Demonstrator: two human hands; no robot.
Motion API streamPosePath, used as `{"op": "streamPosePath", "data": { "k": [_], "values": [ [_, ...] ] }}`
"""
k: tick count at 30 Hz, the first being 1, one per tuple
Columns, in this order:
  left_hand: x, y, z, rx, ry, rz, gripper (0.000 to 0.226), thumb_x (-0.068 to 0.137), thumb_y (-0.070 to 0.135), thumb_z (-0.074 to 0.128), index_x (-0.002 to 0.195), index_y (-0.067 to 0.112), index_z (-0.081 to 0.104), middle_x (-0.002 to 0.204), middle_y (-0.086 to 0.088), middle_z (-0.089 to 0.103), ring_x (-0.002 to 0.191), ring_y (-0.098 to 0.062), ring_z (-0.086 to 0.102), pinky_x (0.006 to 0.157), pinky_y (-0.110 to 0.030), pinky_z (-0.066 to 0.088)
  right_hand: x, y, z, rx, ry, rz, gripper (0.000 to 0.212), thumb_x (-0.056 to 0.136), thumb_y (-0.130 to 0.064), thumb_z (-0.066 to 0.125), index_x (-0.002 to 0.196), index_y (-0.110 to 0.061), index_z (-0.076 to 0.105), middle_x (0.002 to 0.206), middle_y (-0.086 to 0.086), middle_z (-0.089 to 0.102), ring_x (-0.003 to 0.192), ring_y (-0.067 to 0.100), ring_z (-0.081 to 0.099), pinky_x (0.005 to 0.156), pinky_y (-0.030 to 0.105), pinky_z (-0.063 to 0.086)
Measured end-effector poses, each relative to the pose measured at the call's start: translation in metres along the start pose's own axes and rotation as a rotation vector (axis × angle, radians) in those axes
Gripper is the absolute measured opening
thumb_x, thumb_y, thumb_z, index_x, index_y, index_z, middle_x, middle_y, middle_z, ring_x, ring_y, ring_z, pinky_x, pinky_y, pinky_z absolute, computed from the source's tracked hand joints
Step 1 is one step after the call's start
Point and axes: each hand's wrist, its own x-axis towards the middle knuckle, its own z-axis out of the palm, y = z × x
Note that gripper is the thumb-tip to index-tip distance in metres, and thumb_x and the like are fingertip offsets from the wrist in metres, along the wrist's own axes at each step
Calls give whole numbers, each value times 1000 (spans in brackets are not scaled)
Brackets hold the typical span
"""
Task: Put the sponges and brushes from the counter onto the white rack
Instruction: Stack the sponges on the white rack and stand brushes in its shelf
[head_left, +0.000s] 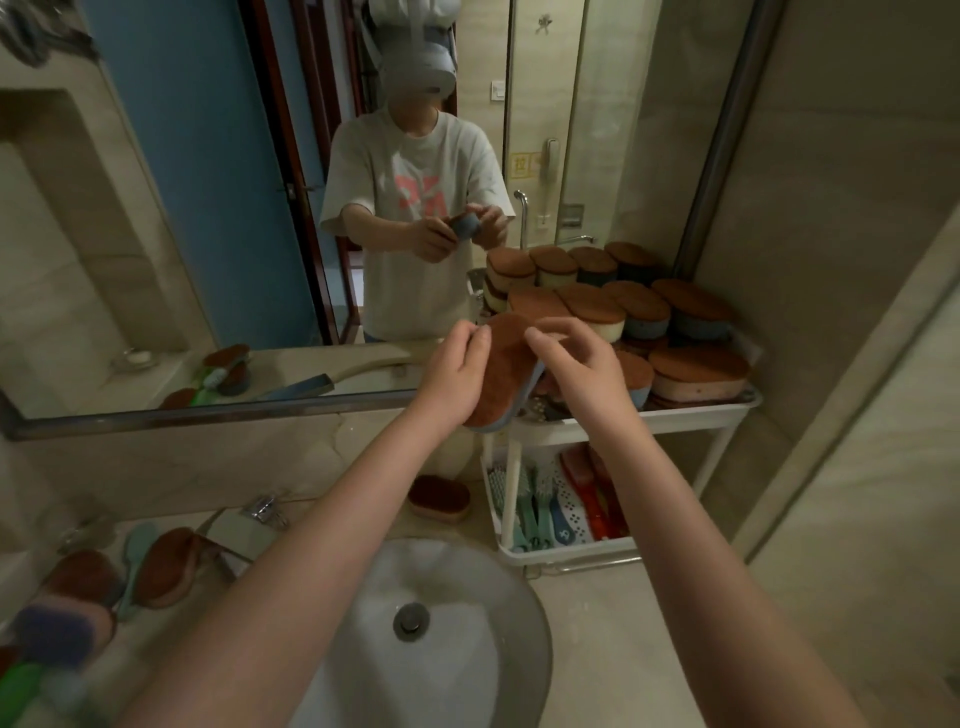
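I hold a blue sponge with a brown scouring face up in front of the mirror, just left of the white rack. My left hand grips its left edge and my right hand pinches its right edge. The rack's top shelf carries several brown-topped sponges. Its lower tray holds several teal and red brushes. One pink-bodied sponge lies on the counter by the rack. More sponges and a teal brush lie at the counter's left.
A round basin with a drain sits right below my arms, with a chrome tap behind it to the left. The wall mirror reflects me and the shelf. A beige tiled wall closes the right side behind the rack.
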Motion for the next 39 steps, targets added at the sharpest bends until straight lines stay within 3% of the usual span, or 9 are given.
{"op": "streamPosePath", "data": {
  "k": [6,9,13,18,21,24,26,30,39],
  "values": [
    [-10,20,32,-228,-53,-104,14,92,33,54,96,21,48,99,-7,60,81,-18,61,61,-28,51,-9,7,-37,215,320,80,15,91,-26,61,100,-14,60,68,3,62,50,10,57,50,21,48],
    [-12,29,48,-414,-142,-254,11,92,29,56,93,24,47,98,-5,60,70,-16,61,52,-26,50,-6,13,-57,276,403,126,15,91,-30,60,101,-19,56,71,2,60,54,12,56,51,22,48],
    [-9,36,67,-551,-147,-257,5,92,25,56,93,24,51,103,-3,59,86,-15,59,58,-22,49,-10,21,-74,192,413,94,22,91,-38,60,107,-23,57,96,-6,62,82,8,62,65,21,52],
    [2,52,92,-304,-167,-113,17,93,32,54,106,22,55,105,2,57,98,-13,57,71,-22,48,-1,28,-104,342,474,185,24,89,-31,63,108,-21,52,93,6,63,58,13,57,46,22,46],
    [9,55,103,6,-56,78,27,92,30,54,113,13,59,106,2,58,98,-9,53,75,-16,41,9,32,-126,364,609,226,27,86,-35,66,106,-24,51,100,2,61,77,17,60,56,24,49],
    [11,46,109,206,-62,148,26,92,25,54,110,10,65,114,-4,61,106,-15,54,85,-21,38,18,32,-138,290,681,261,61,75,-50,68,125,-22,49,116,2,59,102,23,62,83,36,55],
    [12,38,112,289,-101,154,25,92,25,53,107,10,68,113,-6,63,108,-18,56,87,-24,41,23,35,-143,241,701,272,70,70,-54,68,128,-19,49,119,3,59,100,27,65,83,39,57],
    [10,31,115,353,-107,150,25,92,25,54,103,11,70,110,-5,66,105,-19,57,89,-31,46,28,40,-148,106,703,298,55,83,-41,67,127,-11,52,120,6,57,101,24,63,78,31,55],
    [6,33,116,346,-94,162,22,90,21,56,101,10,71,109,-6,67,105,-19,58,89,-29,45,21,54,-145,-272,673,348,55,88,-53,55,126,-13,53,122,10,60,113,30,56,81,31,39]
  ]
}}
